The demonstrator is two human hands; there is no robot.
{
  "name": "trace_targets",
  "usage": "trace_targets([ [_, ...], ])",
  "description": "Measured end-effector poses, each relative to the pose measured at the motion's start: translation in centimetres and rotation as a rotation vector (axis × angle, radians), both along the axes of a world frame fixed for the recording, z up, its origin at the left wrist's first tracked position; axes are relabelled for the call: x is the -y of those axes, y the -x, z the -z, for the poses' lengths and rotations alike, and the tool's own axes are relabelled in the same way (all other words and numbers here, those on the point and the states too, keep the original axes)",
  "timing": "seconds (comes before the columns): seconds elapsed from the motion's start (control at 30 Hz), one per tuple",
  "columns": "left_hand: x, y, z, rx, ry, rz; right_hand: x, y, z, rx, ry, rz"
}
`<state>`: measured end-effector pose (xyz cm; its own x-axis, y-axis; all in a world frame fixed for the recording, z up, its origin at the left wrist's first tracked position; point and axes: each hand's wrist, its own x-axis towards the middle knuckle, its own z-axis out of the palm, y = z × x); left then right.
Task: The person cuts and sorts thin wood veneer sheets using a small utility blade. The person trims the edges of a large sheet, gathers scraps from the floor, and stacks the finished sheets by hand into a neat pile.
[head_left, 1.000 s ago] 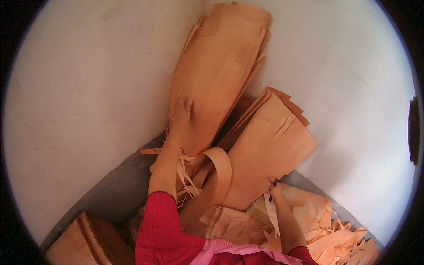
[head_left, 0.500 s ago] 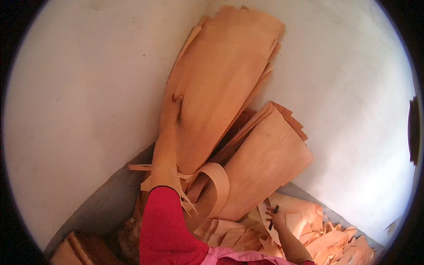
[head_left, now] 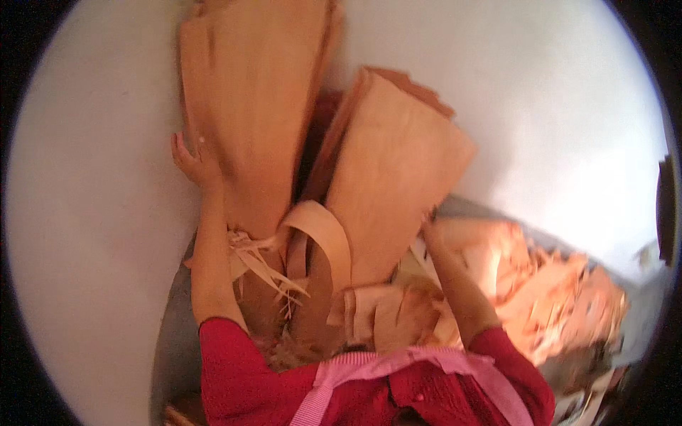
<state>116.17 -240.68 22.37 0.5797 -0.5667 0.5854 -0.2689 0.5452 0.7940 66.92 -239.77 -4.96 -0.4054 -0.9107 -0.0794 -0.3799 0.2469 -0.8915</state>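
My left hand (head_left: 193,157) has its fingers apart at the left edge of a tall stack of thin tan wood sheets (head_left: 252,85) leaning against the wall. My right hand (head_left: 428,224) is at the lower right edge of a shorter, tilted stack of similar sheets (head_left: 398,160); its fingers are blurred and partly hidden. A wide curled strip (head_left: 334,248) and a tangle of narrow pale strips (head_left: 266,263) lie between my forearms, below the two stacks.
Plain white walls (head_left: 99,206) meet behind the stacks above a grey lower band (head_left: 170,348). A heap of torn, crumpled sheets (head_left: 554,305) spreads at the right, with more loose pieces (head_left: 376,316) in front of me.
The view has swung, so both stacks appear higher and farther left. My left hand has shifted to the tall stack's edge with fingers apart. The dark object earlier in my right hand is indiscernible now.
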Motion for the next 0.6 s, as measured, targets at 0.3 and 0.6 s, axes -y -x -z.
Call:
trace_targets([
  [0.3, -7.4, 8.6, 16.1, 1.999, -0.251, 0.258, -1.0, -6.5, -5.4, 0.154, 0.11, 0.188],
  [0.6, -6.6, 3.3, 17.0, 1.755, -0.304, 0.305, -1.3, -7.7, -6.2, -0.332, -0.047, 0.259],
])
